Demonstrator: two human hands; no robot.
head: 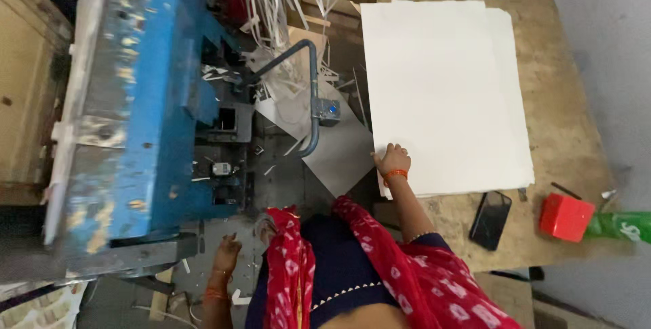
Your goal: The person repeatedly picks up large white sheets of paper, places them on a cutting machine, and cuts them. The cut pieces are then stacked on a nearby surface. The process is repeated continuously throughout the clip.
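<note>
Two hands show: right hand (392, 160) presses flat on the white rectangular paper stack (444, 92); left hand (226, 246) hangs loosely curled, holding nothing, near the blue metal machine (152, 92).

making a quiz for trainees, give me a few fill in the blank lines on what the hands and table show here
1. The right hand rests on the near corner of a stack of ____ sheets.
2. The left hand hangs low beside the big ____ machine.
3. On the wooden table, a dark phone lies left of a ____ box.

Missing words: white; blue; red
</note>
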